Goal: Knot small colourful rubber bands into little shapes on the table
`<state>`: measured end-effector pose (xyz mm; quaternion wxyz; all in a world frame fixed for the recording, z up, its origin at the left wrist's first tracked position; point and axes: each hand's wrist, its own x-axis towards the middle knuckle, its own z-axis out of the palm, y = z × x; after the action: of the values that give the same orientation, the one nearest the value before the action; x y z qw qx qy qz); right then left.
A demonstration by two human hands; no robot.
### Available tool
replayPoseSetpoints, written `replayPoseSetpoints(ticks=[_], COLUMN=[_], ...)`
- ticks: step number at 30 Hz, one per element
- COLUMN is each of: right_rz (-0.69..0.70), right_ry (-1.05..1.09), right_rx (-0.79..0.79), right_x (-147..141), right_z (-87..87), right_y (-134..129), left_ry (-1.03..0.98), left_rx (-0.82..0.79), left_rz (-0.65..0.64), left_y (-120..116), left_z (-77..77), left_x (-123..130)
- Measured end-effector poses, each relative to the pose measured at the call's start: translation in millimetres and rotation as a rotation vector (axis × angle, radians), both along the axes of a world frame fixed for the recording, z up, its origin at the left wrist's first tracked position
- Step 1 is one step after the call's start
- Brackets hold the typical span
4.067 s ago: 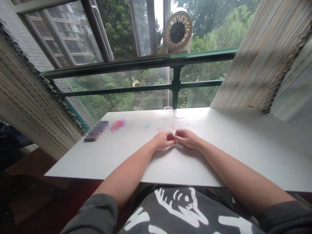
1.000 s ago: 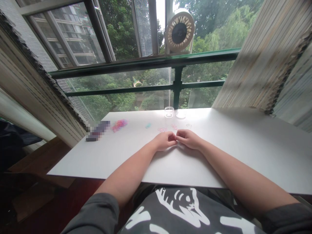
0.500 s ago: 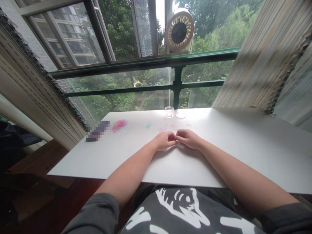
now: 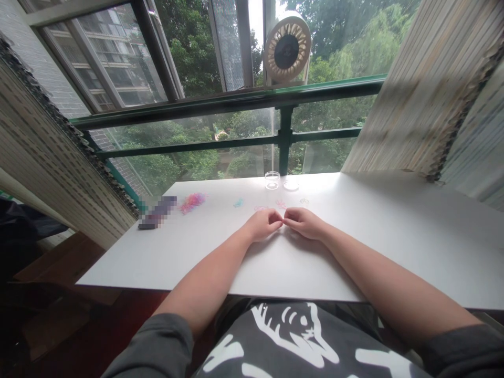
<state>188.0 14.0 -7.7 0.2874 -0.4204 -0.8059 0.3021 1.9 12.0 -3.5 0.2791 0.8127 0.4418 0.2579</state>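
Observation:
My left hand (image 4: 265, 224) and my right hand (image 4: 304, 222) meet at the fingertips above the white table (image 4: 189, 252). Both are closed in a pinch; whatever is between the fingers is too small or hidden to make out. Just beyond them lie small piles of thin bits: a pink one (image 4: 260, 208) partly behind my left hand, a reddish-pink one (image 4: 280, 203), a pale one (image 4: 304, 201) behind my right hand, and a teal one (image 4: 238, 202) farther left. A larger heap of pink, orange and purple pieces (image 4: 192, 202) sits at the left.
A clear round container (image 4: 272, 180) and a shallow clear dish or lid (image 4: 291, 184) stand at the table's far edge. A blurred-out dark box (image 4: 158, 212) rests at the left edge. Behind are a green railing (image 4: 236, 100), a white fan (image 4: 287, 50) and curtains (image 4: 397, 94).
My left hand has shifted very slightly left, with the fingertips still meeting. The view has moved a little; the things on the table look the same.

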Motion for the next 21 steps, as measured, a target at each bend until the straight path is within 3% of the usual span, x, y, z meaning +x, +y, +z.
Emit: replayPoseSetpoints(ticks=[8,21], right_rz=[-0.027,-0.160], right_ry=[0.016,0.019], right_rx=[-0.018,0.039], right_x=[0,9], right_z=[2.1,-0.5], right_y=[-1,9], left_ry=[-0.046,-0.088], left_rx=[-0.080,0.014], left_rz=[0.143,0.280], left_y=[8,24], left_z=[-2.6,2.7], left_x=[-7,-28])
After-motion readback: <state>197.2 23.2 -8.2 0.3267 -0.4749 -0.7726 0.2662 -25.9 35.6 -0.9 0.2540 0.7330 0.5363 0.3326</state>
